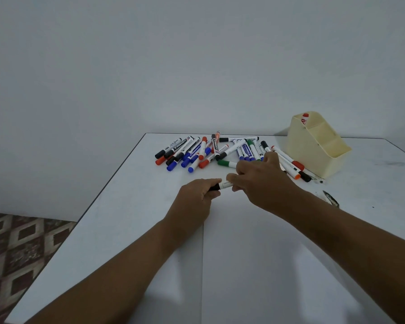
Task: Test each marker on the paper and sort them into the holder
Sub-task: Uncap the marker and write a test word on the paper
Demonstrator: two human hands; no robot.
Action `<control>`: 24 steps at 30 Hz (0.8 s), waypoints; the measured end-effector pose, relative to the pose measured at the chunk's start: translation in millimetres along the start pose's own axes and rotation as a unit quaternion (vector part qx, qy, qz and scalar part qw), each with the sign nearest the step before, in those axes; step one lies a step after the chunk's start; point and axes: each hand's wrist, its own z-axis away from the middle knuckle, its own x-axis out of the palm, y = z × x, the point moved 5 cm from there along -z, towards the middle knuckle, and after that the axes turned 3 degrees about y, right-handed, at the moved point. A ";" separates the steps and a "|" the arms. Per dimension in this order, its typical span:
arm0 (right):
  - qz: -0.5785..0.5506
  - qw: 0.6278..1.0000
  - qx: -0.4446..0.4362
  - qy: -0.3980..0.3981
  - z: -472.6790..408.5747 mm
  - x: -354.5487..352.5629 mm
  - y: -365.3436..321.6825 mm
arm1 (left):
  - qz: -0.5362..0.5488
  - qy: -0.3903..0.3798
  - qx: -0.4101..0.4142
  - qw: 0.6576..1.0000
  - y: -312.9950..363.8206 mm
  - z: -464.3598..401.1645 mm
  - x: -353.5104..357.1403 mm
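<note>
Both hands hold one black-capped marker (223,184) level above the table. My left hand (198,195) grips its black cap end, and my right hand (261,181) grips its white barrel. A white sheet of paper (267,265) lies under my forearms. Several loose markers (197,152) with black, blue, red and green caps lie in a pile beyond my hands. The cream holder (318,148) stands at the back right, with one red-capped marker (305,116) in its rear compartment.
The white table (117,202) ends at a dark left edge, with patterned floor (17,249) below. A few markers (297,169) lie against the holder's front. A small dark object (331,197) rests on the table right of my right wrist. A plain wall rises behind.
</note>
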 end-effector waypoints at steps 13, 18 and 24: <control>-0.038 0.979 0.059 -0.192 -5.2 7.0 -8.2 | 0.023 0.036 0.027 0.999 -0.5 3.8 -4.9; -0.015 0.974 0.064 -0.217 -4.8 10.3 -7.1 | -0.012 -0.022 0.005 1.000 0.7 -1.3 0.7; -0.002 0.959 0.030 -0.282 -5.3 2.9 -6.9 | -0.026 -0.105 -0.025 0.994 4.1 -6.9 9.7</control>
